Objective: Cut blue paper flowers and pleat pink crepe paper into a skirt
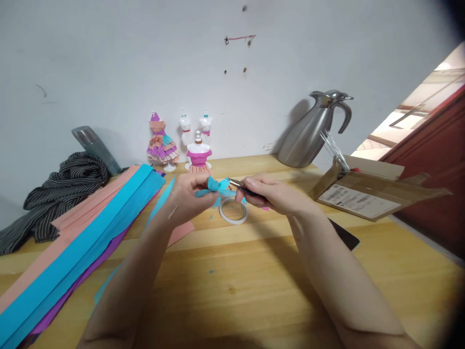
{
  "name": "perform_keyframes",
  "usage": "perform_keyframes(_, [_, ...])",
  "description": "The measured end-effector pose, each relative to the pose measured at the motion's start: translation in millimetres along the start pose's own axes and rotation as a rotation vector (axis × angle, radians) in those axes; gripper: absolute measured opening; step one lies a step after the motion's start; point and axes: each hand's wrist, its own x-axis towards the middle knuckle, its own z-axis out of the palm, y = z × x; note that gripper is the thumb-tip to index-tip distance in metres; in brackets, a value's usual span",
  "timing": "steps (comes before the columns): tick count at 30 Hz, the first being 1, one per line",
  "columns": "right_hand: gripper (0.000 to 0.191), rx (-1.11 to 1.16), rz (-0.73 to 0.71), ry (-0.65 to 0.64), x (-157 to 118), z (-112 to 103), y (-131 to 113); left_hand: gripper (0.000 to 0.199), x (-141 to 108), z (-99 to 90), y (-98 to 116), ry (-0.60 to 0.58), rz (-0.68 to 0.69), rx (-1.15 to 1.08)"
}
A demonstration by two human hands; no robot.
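I see my left hand (pixel 189 196) pinching a small bunched piece of blue crepe paper (pixel 218 186), raised just above the tabletop (pixel 254 271) so both sides stay reachable. My right hand (pixel 271 194) has its grip closed around a slim metal-tipped tool (pixel 236 183), whose tip touches the paper; most of the tool is hidden in the palm, so I cannot tell whether it is scissors. A tape ring (pixel 233 211) lies directly below, near at hand. Long paper strips (pixel 80 242) lie to the left, cut off by the frame edge.
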Motion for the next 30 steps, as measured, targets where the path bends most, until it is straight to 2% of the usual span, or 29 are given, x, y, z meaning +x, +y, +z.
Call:
perform_keyframes(4, [0.053, 0.100, 0.012, -0.034, 2, 1, 4, 0.005, 0, -1.1, -1, -0.039, -0.081, -0.121])
perform_keyframes(9, [0.051, 0.323, 0.081, -0.131, 7, 3, 14, 0.006, -2, -3.4, 1, -0.121, -0.091, -0.179])
perform_keyframes(15, [0.046, 0.487, 0.124, -0.193, 3, 13, 23, 0.010, -12, -4.7, -8, -0.155, -0.134, -0.206])
perform_keyframes(21, [0.045, 0.540, 0.144, -0.092, -5, 26, 39, 0.011, -24, 1.7, -24, -0.147, -0.238, -0.237])
perform_keyframes(25, [0.044, 0.620, 0.113, -0.018, -8, 34, 62, 0.019, -36, 12.4, -45, -0.116, -0.336, -0.374])
perform_keyframes(30, [0.042, 0.676, 0.103, 0.051, -14, 50, 87, 0.023, -56, 28.5, -72, -0.029, -0.439, -0.379])
